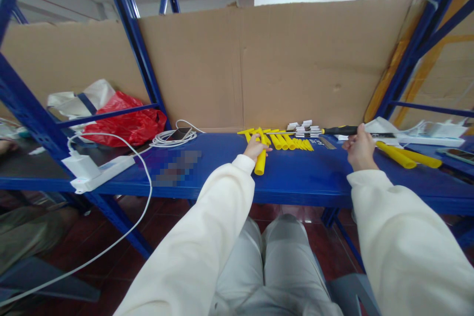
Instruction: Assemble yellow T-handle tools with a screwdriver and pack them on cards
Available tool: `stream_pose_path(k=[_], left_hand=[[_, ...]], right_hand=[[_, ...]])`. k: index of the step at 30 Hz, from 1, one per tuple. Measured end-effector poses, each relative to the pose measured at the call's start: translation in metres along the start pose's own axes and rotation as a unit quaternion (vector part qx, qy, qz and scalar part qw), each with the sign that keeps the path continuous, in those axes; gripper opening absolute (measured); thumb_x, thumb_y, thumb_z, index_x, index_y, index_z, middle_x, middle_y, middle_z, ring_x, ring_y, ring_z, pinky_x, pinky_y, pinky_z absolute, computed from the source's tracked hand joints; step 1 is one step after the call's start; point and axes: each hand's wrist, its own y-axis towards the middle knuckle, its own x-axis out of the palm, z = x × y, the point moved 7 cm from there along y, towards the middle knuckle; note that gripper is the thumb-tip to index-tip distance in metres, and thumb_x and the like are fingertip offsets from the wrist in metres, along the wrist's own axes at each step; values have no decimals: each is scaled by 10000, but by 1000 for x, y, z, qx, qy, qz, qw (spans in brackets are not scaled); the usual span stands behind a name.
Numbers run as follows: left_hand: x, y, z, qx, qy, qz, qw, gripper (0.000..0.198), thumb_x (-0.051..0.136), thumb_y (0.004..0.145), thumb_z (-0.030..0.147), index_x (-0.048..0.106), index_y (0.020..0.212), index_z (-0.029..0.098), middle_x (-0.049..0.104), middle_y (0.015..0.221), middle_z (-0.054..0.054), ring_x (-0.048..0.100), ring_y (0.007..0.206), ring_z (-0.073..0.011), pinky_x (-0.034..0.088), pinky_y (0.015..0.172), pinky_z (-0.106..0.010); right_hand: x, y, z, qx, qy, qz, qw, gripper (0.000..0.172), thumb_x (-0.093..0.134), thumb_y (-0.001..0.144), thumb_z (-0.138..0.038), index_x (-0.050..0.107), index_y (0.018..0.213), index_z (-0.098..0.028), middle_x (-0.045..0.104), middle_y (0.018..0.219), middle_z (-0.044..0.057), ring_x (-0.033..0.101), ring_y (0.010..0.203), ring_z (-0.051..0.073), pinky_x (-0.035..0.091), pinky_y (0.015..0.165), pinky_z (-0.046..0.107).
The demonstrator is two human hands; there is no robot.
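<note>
My left hand [255,148] is closed round a yellow tube-shaped handle [260,163] that points toward me on the blue shelf [296,177]. Just beyond it lies a row of several more yellow handles [287,140]. My right hand [358,147] grips a screwdriver [338,130] with a black and yellow handle, whose shaft reaches left over the row. Small white parts [304,127] are stacked behind the yellow handles. Both arms wear cream sleeves.
Two long yellow handles [407,157] lie to the right, near a white power strip [425,133]. A phone on a coiled white cable [177,136], a red bag [128,123] and a white charger block [94,170] are on the left. Cardboard [259,64] backs the shelf; blue uprights [137,44] flank it.
</note>
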Motion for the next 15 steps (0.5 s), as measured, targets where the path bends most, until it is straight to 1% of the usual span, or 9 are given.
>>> stream_pose_path(k=[2, 4, 7, 10, 13, 15], left_hand=[[0, 0, 0, -1, 0, 0, 1000, 910, 706, 703, -29, 421, 1510, 280, 726, 1291, -118, 800, 876, -224, 499, 491, -175], [1, -1, -1, -1, 1, 1, 1000, 904, 670, 719, -31, 402, 1521, 287, 729, 1284, -109, 802, 888, -221, 482, 473, -165], [1, -1, 0, -1, 1, 2, 1000, 896, 666, 730, -29, 403, 1526, 289, 727, 1290, -109, 802, 900, -221, 479, 470, -164], [1, -1, 0, -1, 1, 0, 1000, 910, 716, 713, -33, 425, 1521, 270, 717, 1315, -132, 800, 894, -230, 503, 500, -178], [0, -2, 1, -2, 0, 1, 1000, 923, 724, 704, -42, 428, 1522, 267, 720, 1311, -136, 798, 878, -228, 507, 505, -183], [0, -3, 1, -4, 0, 0, 1000, 917, 706, 711, -49, 426, 1523, 274, 723, 1304, -126, 797, 872, -219, 505, 504, -181]], right_hand=[[-1, 3, 2, 3, -3, 1, 1000, 341, 540, 1089, -289, 440, 765, -244, 378, 543, -77, 254, 405, 74, 241, 299, 161], [-2, 7, 4, 6, -10, -4, 1000, 344, 562, 1073, -306, 431, 760, -251, 365, 538, -75, 265, 408, 81, 246, 302, 174], [-3, 10, 5, 4, -24, -9, 1000, 418, 635, 1038, -352, 380, 723, -249, 286, 528, -89, 252, 407, 80, 246, 317, 179], [-2, 11, 3, -3, -30, -21, 999, 494, 698, 1000, -442, 357, 705, -240, 235, 528, -98, 232, 398, 74, 247, 328, 179], [0, 8, 2, 12, -22, -26, 999, 517, 619, 1023, -517, 333, 696, -237, 225, 523, -85, 237, 389, 82, 248, 333, 196], [1, 7, 2, 32, -3, -30, 999, 478, 508, 1063, -462, 309, 691, -239, 228, 519, -70, 250, 390, 93, 249, 338, 211]])
